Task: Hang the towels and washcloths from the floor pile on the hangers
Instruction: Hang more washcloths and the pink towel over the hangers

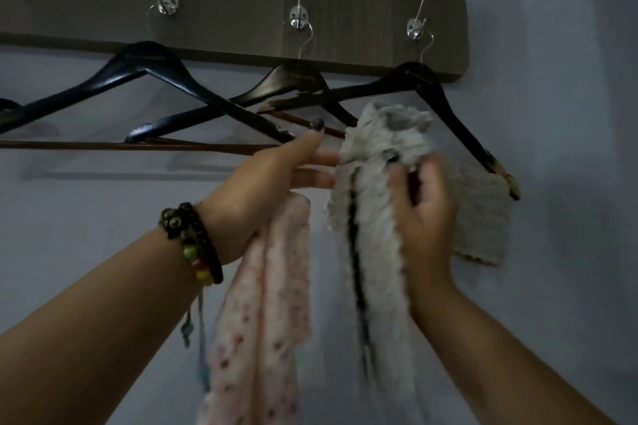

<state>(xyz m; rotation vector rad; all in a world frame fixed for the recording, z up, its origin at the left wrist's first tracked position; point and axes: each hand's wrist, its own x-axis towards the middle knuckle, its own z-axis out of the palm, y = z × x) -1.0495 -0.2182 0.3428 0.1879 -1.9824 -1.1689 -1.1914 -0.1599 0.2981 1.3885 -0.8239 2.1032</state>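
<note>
A fluffy grey-white towel point(376, 241) with a dark stripe drapes over the bar of the rightmost dark hanger point(445, 107). My right hand point(424, 207) grips its bunched top just below that bar. My left hand point(266, 197) holds a pink patterned washcloth point(262, 321) against its palm, and its outstretched fingers touch the grey towel's left side. The pink cloth hangs straight down. Part of the grey towel shows behind my right hand at the hanger's right end.
A dark wooden rack point(241, 0) with several chrome hooks is fixed high on the grey wall. Two more dark hangers point(148, 62) hang left of the towel, their arms crossing. The wall corner point(521, 183) lies to the right.
</note>
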